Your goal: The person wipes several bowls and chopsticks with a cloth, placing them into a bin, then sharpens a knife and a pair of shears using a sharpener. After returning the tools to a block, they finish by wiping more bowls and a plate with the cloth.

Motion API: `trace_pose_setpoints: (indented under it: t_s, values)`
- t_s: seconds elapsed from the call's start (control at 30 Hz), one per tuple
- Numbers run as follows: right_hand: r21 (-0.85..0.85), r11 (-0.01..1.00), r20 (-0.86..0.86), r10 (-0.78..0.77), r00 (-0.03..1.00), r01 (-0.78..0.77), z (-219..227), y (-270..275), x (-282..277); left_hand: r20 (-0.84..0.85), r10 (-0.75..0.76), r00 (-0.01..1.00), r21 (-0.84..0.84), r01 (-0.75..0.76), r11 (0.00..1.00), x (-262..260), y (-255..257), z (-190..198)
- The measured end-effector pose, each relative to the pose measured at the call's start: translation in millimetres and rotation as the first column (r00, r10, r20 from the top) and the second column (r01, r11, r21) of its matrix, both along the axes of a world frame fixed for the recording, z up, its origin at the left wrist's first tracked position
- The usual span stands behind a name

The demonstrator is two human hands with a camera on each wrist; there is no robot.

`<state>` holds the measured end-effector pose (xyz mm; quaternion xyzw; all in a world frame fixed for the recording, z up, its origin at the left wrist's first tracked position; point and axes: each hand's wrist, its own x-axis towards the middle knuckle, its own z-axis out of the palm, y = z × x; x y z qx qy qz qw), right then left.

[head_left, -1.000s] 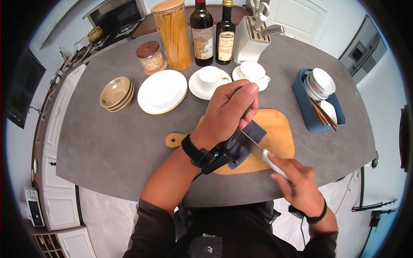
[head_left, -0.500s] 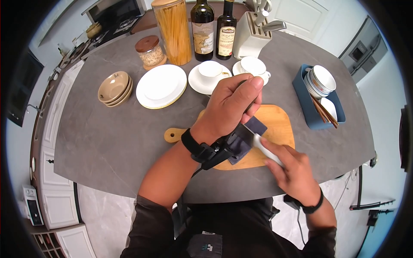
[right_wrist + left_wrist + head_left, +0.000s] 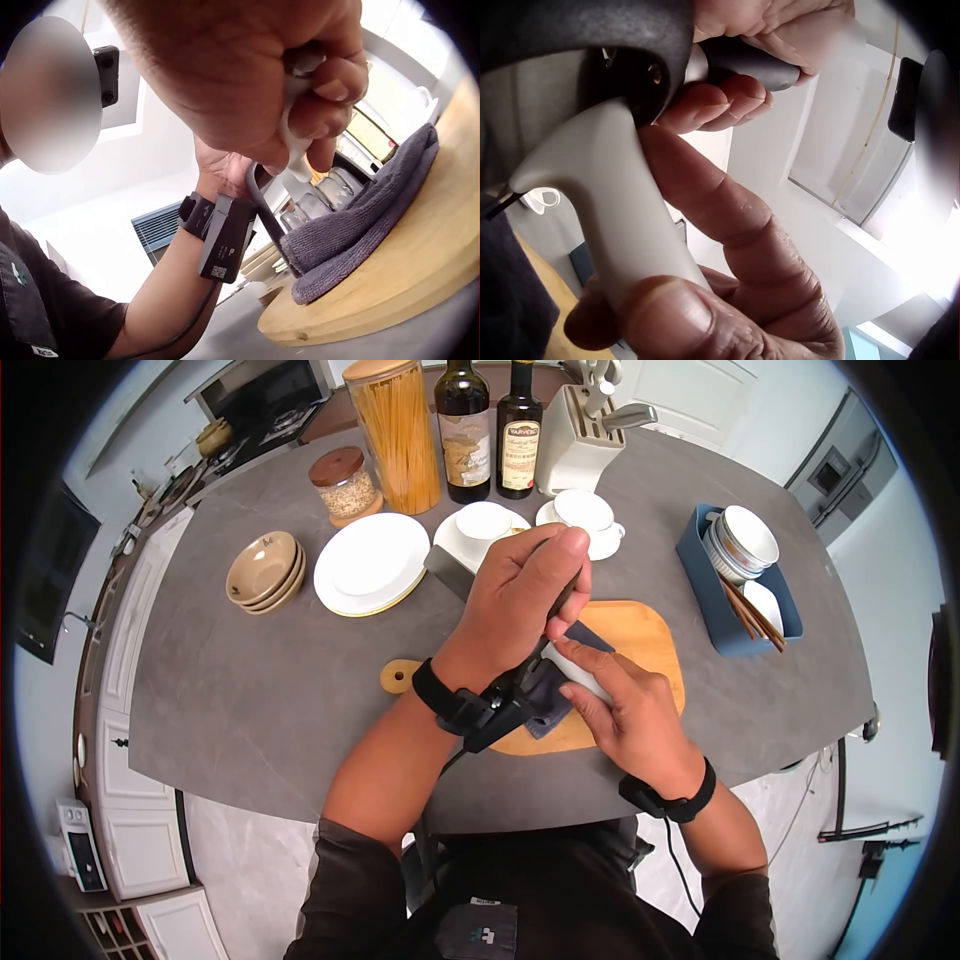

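My left hand (image 3: 520,600) grips the dark handle (image 3: 750,64) of a black-framed tool (image 3: 266,214), which stands on a folded grey-purple towel (image 3: 360,217). Under the towel lies a wooden cutting board (image 3: 650,650). Between thumb and fingers, my right hand (image 3: 640,725) holds a knife by its white handle (image 3: 580,672), close against the tool. The grey blade (image 3: 450,572) sticks out beyond my left hand, toward the cup and saucer. In the left wrist view the white handle (image 3: 630,195) meets the black frame. My left hand hides most of the tool in the head view.
Brown bowls (image 3: 262,568), white plates (image 3: 370,560) and two cups on saucers (image 3: 585,510) stand beyond the board. Behind them are a pasta jar (image 3: 395,440), a smaller jar (image 3: 345,485), two bottles (image 3: 465,445) and a knife block (image 3: 580,450). A blue bin (image 3: 715,610) holds bowls and chopsticks.
My right hand has pushed the knife forward and left, up to the tool, and the blade now shows past my left hand. My left hand keeps its grip with little movement.
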<state>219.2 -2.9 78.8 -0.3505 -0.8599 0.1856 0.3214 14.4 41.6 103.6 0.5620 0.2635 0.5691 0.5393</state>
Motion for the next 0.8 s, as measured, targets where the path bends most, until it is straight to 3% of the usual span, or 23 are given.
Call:
trace_pose_setpoints:
  t_s: [0.13, 0.2, 0.53, 0.8]
  values:
    - [0.074, 0.997, -0.052, 0.010, 0.999, -0.006, -3, -3, 2, -0.007, 0.003, 1.000, 0.007, -0.003, 1.000, 1, 0, 0]
    - [0.013, 1.000, 0.050, 0.001, 0.999, -0.002, 9, -10, 11, -0.001, -0.001, 1.000, 0.013, 0.001, 1.000, 0, 0, -1]
    - [-0.135, 0.989, 0.188, -0.031, 0.982, 0.057, 47, -59, 83, -0.005, 0.002, 1.000, 0.024, -0.002, 1.000, 0, 1, 0]
    - [-0.138, 0.989, 0.251, -0.021, 0.968, 0.057, 66, -64, 89, -0.012, 0.012, 1.000, 0.012, -0.012, 1.000, 1, 0, 2]
